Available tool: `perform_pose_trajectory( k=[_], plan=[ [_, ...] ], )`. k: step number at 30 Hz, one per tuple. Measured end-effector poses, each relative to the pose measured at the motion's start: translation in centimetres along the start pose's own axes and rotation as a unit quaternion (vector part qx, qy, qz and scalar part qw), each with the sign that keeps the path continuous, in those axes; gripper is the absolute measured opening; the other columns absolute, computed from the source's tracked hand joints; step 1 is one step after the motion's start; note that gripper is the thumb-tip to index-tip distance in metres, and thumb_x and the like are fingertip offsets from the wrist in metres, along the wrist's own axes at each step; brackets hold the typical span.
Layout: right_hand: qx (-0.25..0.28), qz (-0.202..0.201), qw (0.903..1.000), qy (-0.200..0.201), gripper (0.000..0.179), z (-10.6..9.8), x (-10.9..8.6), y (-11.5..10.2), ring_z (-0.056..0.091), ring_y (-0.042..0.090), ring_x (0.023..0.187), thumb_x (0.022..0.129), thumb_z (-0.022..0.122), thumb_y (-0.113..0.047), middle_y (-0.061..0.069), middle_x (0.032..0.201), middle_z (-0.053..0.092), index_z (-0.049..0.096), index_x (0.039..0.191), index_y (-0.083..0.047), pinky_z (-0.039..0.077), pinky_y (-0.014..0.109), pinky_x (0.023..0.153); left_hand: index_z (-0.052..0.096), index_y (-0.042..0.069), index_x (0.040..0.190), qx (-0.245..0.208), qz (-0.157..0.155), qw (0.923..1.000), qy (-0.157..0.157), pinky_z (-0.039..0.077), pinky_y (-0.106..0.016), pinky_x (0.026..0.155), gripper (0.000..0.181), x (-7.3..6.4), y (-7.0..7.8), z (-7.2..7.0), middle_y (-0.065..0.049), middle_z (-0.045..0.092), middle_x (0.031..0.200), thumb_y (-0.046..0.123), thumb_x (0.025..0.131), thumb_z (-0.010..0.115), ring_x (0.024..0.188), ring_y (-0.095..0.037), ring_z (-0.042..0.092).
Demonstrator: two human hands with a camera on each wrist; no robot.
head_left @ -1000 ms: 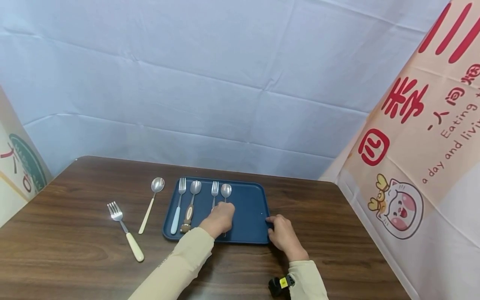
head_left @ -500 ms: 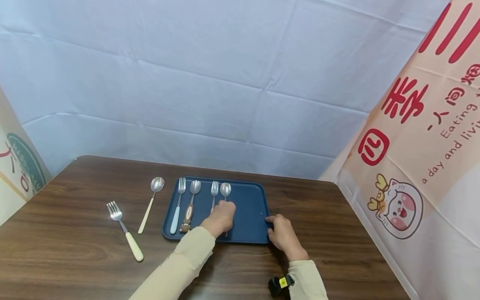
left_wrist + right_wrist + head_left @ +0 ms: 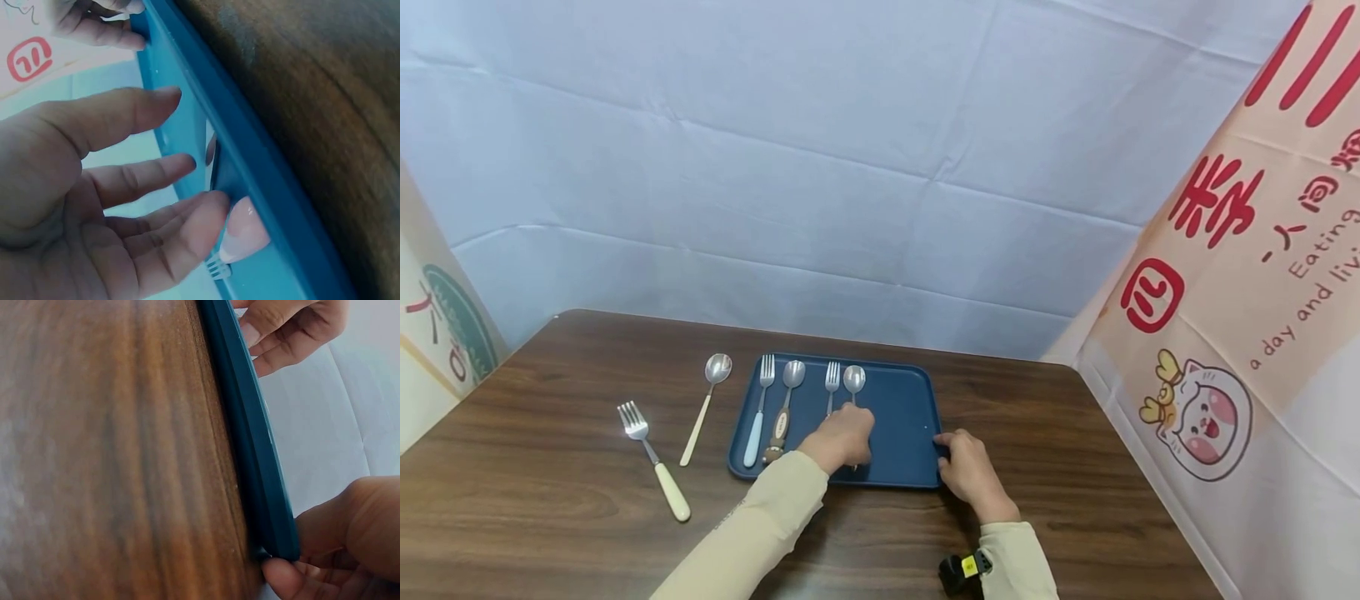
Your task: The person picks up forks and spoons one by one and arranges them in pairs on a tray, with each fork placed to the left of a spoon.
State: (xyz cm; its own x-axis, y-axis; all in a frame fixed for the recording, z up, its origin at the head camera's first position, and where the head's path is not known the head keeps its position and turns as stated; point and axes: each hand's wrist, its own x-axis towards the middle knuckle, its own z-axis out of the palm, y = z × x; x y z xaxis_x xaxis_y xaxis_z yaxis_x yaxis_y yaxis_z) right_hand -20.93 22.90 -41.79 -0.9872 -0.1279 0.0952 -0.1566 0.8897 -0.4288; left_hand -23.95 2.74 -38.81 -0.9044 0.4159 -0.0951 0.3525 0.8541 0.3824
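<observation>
A dark blue tray (image 3: 897,472) lies on the table. My left hand (image 3: 842,435) hovers over the handle of a metal spoon (image 3: 854,379) in it. In the left wrist view, the thumb and fingers stand apart, with the narrow spoon handle (image 3: 211,164) beyond them; nothing is pinched. A fork (image 3: 832,377) lies left of this spoon, its handle under my hand. A pink rounded handle end (image 3: 245,231) shows beside my fingers. My right hand (image 3: 972,469) pinches the tray's near right corner, thumb on the rim and a finger below.
A blue-handled fork (image 3: 755,437) and a brown-handled spoon (image 3: 781,421) lie at the tray's left. Outside it, on the wooden table (image 3: 550,467), are a cream-handled fork (image 3: 667,487) and a spoon (image 3: 697,425). Cloth (image 3: 775,208) hangs behind.
The head view has shifted very slightly. Both hands stay at the same places, the left over the spoon and the right at the tray corner; the cutlery has not visibly moved.
</observation>
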Motion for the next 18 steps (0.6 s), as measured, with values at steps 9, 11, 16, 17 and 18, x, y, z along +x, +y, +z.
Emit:
perform_pose_trajectory(
  k=[9, 11, 16, 17, 18],
  plan=[
    [0.000, 0.001, 1.0000, 0.005, 0.030, 0.0, 0.0, 0.0, 0.055, 0.035, 0.103, 0.081, 0.061, 0.007, 0.018, 0.101, 0.058, 0.062, 0.111, 0.007, 0.046, 0.044, 0.082, 0.064, 0.013, 0.080, 0.121, 0.043, 0.9914, -0.028, 0.046, -0.038, 0.061, 0.021, -0.5, -0.2, -0.8, -0.002, 0.055, 0.078, 0.027, 0.071, 0.077, 0.068, -0.019, 0.051],
    [-0.002, -0.001, 1.0000, 0.005, 0.030, 0.1, 0.1, 0.0, 0.055, 0.035, 0.103, 0.081, 0.061, 0.007, 0.018, 0.101, 0.058, 0.062, 0.111, 0.007, 0.046, 0.044, 0.082, 0.066, 0.015, 0.083, 0.143, 0.054, 0.9880, -0.021, 0.047, -0.040, 0.065, 0.025, -0.7, -0.3, -1.0, -0.003, 0.056, 0.084, 0.033, 0.070, 0.077, 0.072, -0.020, 0.052],
    [-0.003, -0.001, 1.0000, 0.001, 0.031, 0.1, 0.1, 0.0, 0.054, 0.036, 0.104, 0.081, 0.061, 0.007, 0.019, 0.102, 0.057, 0.062, 0.111, 0.007, 0.046, 0.044, 0.083, 0.068, 0.018, 0.090, 0.162, 0.073, 0.9840, -0.001, 0.047, -0.041, 0.066, 0.033, -1.0, -0.6, -1.2, -0.003, 0.057, 0.088, 0.041, 0.068, 0.076, 0.076, -0.022, 0.054],
    [-0.004, -0.001, 1.0000, 0.001, 0.031, 0.1, 0.1, 0.0, 0.054, 0.036, 0.104, 0.081, 0.061, 0.007, 0.019, 0.103, 0.057, 0.062, 0.112, 0.007, 0.046, 0.044, 0.083, 0.068, 0.018, 0.090, 0.163, 0.075, 0.9838, 0.001, 0.047, -0.041, 0.066, 0.034, -1.1, -0.6, -1.2, -0.003, 0.057, 0.088, 0.041, 0.068, 0.076, 0.076, -0.022, 0.055],
    [-0.003, -0.001, 1.0000, 0.000, 0.031, 0.1, 0.1, 0.0, 0.054, 0.036, 0.105, 0.081, 0.061, 0.007, 0.019, 0.103, 0.057, 0.062, 0.112, 0.007, 0.046, 0.045, 0.083, 0.068, 0.018, 0.090, 0.162, 0.075, 0.9839, 0.002, 0.047, -0.042, 0.067, 0.033, -1.1, -0.6, -1.2, -0.004, 0.056, 0.089, 0.042, 0.068, 0.076, 0.076, -0.022, 0.054]
  ],
)
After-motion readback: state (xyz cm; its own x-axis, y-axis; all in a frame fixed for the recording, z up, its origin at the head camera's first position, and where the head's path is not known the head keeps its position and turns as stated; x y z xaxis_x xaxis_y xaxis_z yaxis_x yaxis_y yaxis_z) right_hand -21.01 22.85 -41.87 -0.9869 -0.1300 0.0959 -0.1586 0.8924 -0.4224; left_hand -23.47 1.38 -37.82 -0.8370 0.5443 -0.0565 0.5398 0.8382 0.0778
